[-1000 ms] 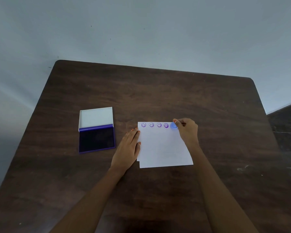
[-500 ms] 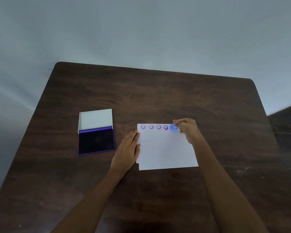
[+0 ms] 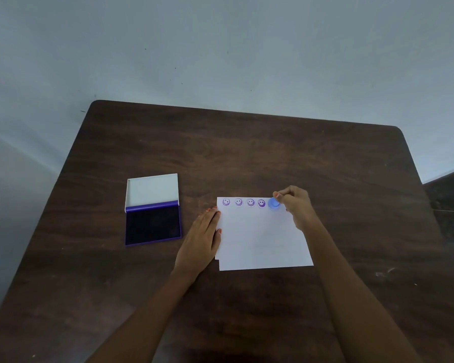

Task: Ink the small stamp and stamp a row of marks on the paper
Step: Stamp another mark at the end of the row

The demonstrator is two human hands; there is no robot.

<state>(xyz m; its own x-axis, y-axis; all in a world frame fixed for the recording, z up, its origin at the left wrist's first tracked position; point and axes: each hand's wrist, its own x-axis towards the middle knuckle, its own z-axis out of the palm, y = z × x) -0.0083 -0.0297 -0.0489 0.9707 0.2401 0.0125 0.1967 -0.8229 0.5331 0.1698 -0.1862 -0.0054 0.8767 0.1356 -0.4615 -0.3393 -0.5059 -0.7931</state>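
A white sheet of paper [image 3: 260, 239] lies on the dark wooden table [image 3: 247, 153]. Along its top edge runs a row of several purple smiley marks [image 3: 243, 202]. Just right of the last mark, a small blue round stamp [image 3: 274, 203] stands on the paper, pinched by the fingers of my right hand [image 3: 295, 204]. My left hand [image 3: 202, 239] lies flat, fingers together, on the paper's left edge. To the left, the purple ink pad [image 3: 153, 224] sits with its white lid [image 3: 152, 190] folded back.
The table's far edge meets a pale wall [image 3: 220, 61]. A darker surface [image 3: 451, 200] shows past the table's right edge.
The stamp and my right hand stay at the same spot on the paper. My left hand stays on the paper's edge. The view has shifted slightly.
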